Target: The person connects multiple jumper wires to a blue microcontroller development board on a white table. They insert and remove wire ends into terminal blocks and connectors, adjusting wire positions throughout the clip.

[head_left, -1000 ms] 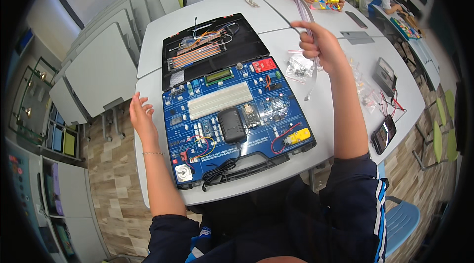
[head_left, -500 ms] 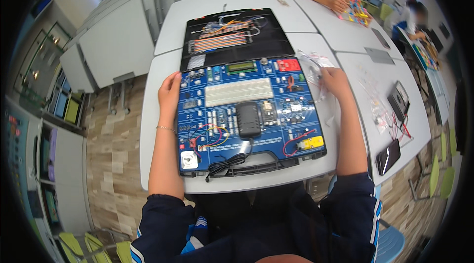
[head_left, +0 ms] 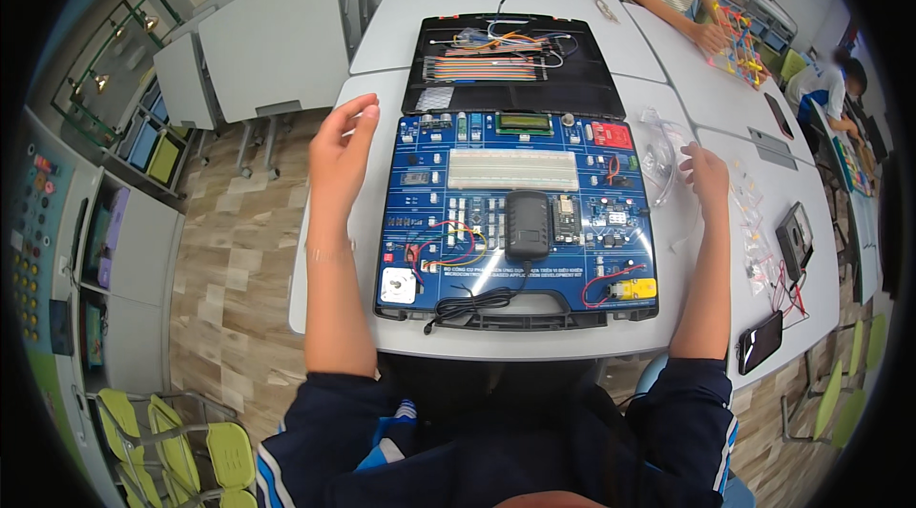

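Beside the curled fingers of the right hand (head_left: 708, 182), clear plastic bags (head_left: 658, 147) are seen; whether any is gripped cannot be told. By the left hand (head_left: 340, 160), fingers loosely extended, nothing is grasped. Between both, the opened blue electronics kit (head_left: 512, 169) is placed.

Striped sleeves (head_left: 682, 403), probably navy

left hand (head_left: 342, 145): raised, fingers bent | right hand (head_left: 707, 178): fingers loosely curled
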Motion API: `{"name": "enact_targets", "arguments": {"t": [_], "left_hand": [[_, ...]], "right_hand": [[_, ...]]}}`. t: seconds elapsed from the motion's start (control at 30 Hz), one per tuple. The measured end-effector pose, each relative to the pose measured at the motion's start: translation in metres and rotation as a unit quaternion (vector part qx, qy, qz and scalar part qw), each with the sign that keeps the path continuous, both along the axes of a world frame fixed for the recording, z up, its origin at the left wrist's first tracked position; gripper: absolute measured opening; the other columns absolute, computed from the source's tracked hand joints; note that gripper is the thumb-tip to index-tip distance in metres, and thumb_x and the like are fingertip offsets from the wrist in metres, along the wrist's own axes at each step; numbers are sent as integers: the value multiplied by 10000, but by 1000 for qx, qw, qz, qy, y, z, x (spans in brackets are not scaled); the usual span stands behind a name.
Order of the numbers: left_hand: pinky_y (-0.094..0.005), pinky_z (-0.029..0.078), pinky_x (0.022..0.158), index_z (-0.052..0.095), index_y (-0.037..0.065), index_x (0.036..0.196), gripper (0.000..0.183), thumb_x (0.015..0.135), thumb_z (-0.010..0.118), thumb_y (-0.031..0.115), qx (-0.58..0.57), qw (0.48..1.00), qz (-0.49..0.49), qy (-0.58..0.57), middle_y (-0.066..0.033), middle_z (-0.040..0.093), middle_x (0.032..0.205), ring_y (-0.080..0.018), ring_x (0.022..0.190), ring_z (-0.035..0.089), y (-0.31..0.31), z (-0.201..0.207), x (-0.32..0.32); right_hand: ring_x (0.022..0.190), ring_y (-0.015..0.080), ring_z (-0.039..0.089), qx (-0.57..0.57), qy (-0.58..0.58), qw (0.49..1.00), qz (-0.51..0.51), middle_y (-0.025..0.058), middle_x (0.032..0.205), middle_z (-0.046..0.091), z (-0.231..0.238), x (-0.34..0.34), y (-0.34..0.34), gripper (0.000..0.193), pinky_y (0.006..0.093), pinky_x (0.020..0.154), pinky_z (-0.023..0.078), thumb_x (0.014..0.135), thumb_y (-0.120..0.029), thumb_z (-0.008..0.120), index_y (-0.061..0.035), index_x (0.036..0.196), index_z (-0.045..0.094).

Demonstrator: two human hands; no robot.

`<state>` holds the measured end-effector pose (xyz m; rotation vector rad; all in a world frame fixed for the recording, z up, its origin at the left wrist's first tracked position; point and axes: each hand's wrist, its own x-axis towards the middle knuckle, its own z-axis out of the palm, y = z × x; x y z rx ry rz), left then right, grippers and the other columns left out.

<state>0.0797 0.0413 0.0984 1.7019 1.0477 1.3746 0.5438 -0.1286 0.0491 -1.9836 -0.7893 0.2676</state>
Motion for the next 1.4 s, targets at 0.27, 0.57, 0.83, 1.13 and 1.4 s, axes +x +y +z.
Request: {"name": "enact_targets", "arguments": {"t": [0.27,0.57,0.83,1.13,1.4], "left_hand": [[-355,426,976,534,31,1313,768,974,218,644,-221,556,-740,-307,-180,630,1193,-243,1122,579,-209,93,62],[-383,394,1032,443,-20,1372,913,910,195,727,-540,73,-738,-397,-172,536,1332,-240,1229,505,-290,81,79],[-402,376,1067,382,-63,1408,1027,868,174,785,-580,-32,-700,-416,-168,474,1427,-237,1301,458,-310,76,85],[-365,460,937,555,-79,1223,928,931,199,726,-403,-75,-716,-564,-188,627,1189,-212,1115,589,-305,86,112],[-358,460,947,555,-80,1237,911,947,196,705,-763,168,-588,-209,-188,622,1213,-220,1129,579,-285,117,114]], "right_hand": [[563,52,508,67,32,997,26,-17,693,609,-9,8,7,368,196,474,349,944,-408,582,-77,981,738],[591,52,518,56,46,997,41,-17,729,610,-9,9,4,379,197,498,369,945,-417,580,-76,1016,730],[602,56,529,55,52,995,62,-18,731,607,-15,9,13,379,206,508,390,952,-418,570,-81,1034,724],[644,50,533,42,54,995,68,-24,784,609,-14,13,11,376,203,539,398,962,-413,554,-95,1077,717],[668,44,530,63,49,994,76,-36,802,594,-19,19,15,367,197,567,398,966,-399,549,-124,1157,697]]}}
